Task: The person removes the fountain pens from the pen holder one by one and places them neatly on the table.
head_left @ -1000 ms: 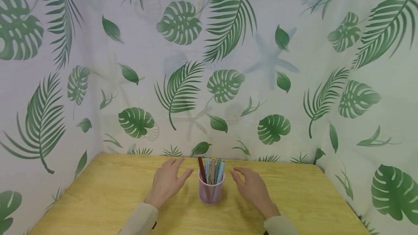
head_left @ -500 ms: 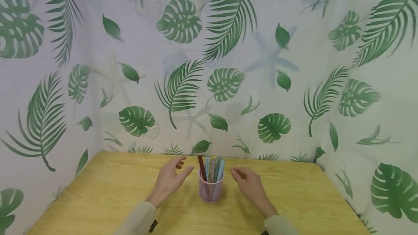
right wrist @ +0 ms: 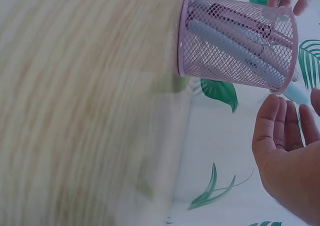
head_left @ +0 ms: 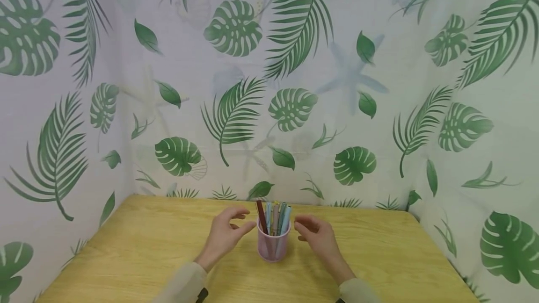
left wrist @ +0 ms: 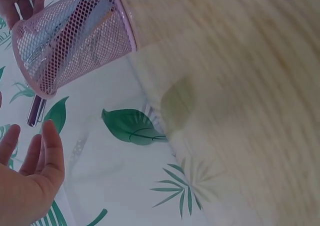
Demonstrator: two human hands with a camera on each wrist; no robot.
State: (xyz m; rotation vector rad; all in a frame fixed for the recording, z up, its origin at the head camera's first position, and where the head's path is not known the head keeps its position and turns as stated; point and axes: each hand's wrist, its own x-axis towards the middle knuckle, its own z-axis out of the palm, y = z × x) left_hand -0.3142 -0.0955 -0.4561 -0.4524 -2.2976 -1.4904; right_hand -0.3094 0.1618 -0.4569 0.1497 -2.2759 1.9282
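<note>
A pink mesh pen holder [head_left: 272,248] stands upright on the wooden table, with several pens leaning in it. Among these are a dark red pen [head_left: 261,216] at the left and a light blue pen [head_left: 286,219] at the right. My left hand [head_left: 225,233] is just left of the holder, thumb near its rim, fingers loosely bent. On the other side my right hand [head_left: 319,238] has its bent fingers close to the rim. Both wrist views show the mesh wall [left wrist: 80,41] with relaxed fingers beside it and nothing held.
The wooden table [head_left: 147,247] runs back to a white wall covering [head_left: 303,153] printed with green leaves. Similar covering encloses the left and right sides. Pale sleeves [head_left: 183,284] cover both forearms.
Both hands have drawn slightly inward toward the pen holder, their fingers bending more. The pen holder stays in place on the table.
</note>
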